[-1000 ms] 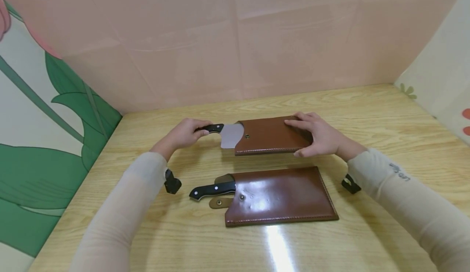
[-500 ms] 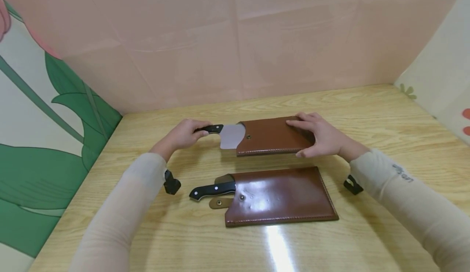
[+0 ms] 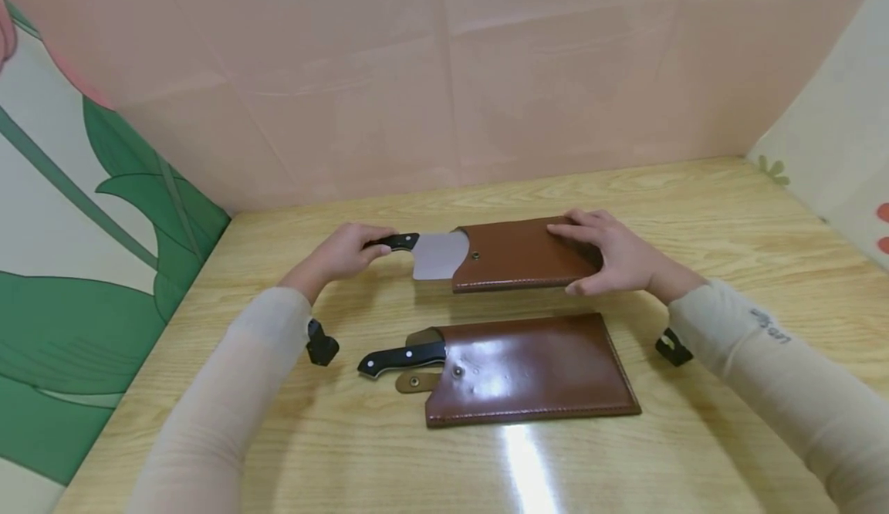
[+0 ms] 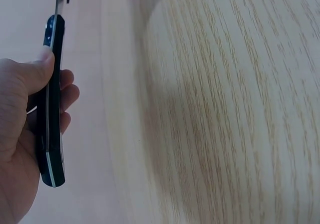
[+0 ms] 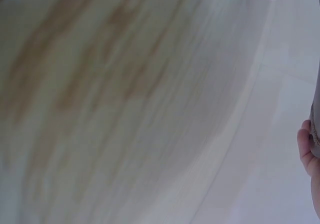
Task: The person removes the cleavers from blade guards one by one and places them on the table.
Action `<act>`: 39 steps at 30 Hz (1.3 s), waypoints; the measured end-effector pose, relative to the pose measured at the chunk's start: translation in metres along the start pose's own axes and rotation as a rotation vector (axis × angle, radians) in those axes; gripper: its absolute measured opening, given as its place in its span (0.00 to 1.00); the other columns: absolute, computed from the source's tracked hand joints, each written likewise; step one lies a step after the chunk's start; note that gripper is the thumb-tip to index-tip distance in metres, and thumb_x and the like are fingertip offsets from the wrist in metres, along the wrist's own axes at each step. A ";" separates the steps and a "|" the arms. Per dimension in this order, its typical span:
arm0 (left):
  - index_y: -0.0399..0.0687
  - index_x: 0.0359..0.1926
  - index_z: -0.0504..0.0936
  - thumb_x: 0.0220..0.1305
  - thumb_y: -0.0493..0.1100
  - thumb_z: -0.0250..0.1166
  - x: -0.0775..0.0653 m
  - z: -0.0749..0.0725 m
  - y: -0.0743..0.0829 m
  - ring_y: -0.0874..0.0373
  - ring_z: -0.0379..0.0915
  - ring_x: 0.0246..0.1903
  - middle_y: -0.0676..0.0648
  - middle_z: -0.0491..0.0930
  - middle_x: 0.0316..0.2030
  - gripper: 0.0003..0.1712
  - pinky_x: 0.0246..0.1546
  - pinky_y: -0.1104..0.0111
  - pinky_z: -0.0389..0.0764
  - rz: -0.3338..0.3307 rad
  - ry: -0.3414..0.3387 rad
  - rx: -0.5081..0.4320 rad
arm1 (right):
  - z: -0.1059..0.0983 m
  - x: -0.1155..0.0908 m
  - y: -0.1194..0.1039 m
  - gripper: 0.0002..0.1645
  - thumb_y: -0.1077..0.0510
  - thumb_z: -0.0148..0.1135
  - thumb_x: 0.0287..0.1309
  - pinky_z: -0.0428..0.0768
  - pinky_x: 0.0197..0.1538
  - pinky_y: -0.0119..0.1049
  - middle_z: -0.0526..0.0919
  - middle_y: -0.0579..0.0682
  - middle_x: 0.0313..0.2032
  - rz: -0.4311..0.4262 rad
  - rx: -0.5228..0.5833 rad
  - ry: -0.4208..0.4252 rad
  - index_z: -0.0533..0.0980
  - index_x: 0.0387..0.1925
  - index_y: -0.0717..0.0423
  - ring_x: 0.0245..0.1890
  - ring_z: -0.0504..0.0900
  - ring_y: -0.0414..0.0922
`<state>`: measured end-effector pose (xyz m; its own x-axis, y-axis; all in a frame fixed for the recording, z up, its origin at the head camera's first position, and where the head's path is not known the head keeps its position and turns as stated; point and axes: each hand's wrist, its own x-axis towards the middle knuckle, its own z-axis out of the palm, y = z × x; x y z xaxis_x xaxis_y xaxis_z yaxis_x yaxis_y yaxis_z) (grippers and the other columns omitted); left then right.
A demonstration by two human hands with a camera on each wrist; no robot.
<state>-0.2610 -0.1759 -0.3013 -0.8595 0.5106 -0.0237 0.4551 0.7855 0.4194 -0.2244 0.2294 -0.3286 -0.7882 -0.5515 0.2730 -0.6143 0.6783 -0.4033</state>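
My left hand grips the black riveted handle of a cleaver, its fingers wrapped round the handle in the left wrist view. Part of the wide steel blade shows; the rest is hidden inside a brown leather sheath. At the sheath's closed right end, my right hand holds it, thumb on the near edge and fingers over the top. Sheath and cleaver are held above the table. Nearer to me lies a second, darker brown sheath with another cleaver's black handle sticking out on its left.
The wood-grain table meets a pink covered wall at the back. A snap strap extends from the darker sheath's left end. A black wrist camera hangs beneath the left sleeve. Painted panels stand at both sides.
The upper sheath has slid slightly right with my right hand, and a little more blade shows. My left hand has shifted slightly left. The nearer sheath stays in place.
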 end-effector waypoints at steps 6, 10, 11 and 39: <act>0.43 0.60 0.73 0.68 0.42 0.54 -0.001 0.000 -0.001 0.51 0.74 0.45 0.40 0.75 0.55 0.21 0.46 0.57 0.75 0.013 0.004 -0.005 | -0.003 -0.002 0.002 0.52 0.46 0.73 0.30 0.62 0.53 0.66 0.59 0.71 0.63 -0.014 -0.013 -0.012 0.67 0.62 0.58 0.57 0.61 0.64; 0.42 0.60 0.73 0.68 0.42 0.54 -0.003 0.001 -0.006 0.50 0.74 0.50 0.40 0.75 0.55 0.21 0.51 0.55 0.75 0.021 0.005 0.000 | -0.003 -0.003 0.003 0.52 0.46 0.74 0.30 0.61 0.54 0.66 0.59 0.71 0.64 -0.004 -0.011 -0.011 0.67 0.62 0.58 0.58 0.60 0.64; 0.43 0.60 0.73 0.68 0.42 0.54 -0.003 0.002 -0.007 0.50 0.74 0.50 0.40 0.75 0.55 0.21 0.51 0.54 0.74 0.020 0.006 -0.002 | -0.003 -0.004 0.003 0.53 0.46 0.74 0.29 0.61 0.54 0.66 0.58 0.71 0.64 0.001 -0.010 -0.011 0.67 0.62 0.58 0.58 0.60 0.65; 0.42 0.61 0.72 0.68 0.42 0.55 -0.019 0.002 -0.018 0.48 0.72 0.53 0.40 0.73 0.57 0.22 0.52 0.53 0.74 0.005 0.030 -0.019 | -0.009 -0.013 0.008 0.52 0.49 0.75 0.25 0.61 0.53 0.65 0.61 0.70 0.62 -0.011 0.005 0.029 0.70 0.60 0.59 0.58 0.61 0.65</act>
<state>-0.2525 -0.1986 -0.3099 -0.8640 0.5035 0.0051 0.4548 0.7760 0.4370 -0.2197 0.2462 -0.3276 -0.7825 -0.5440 0.3029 -0.6224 0.6701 -0.4043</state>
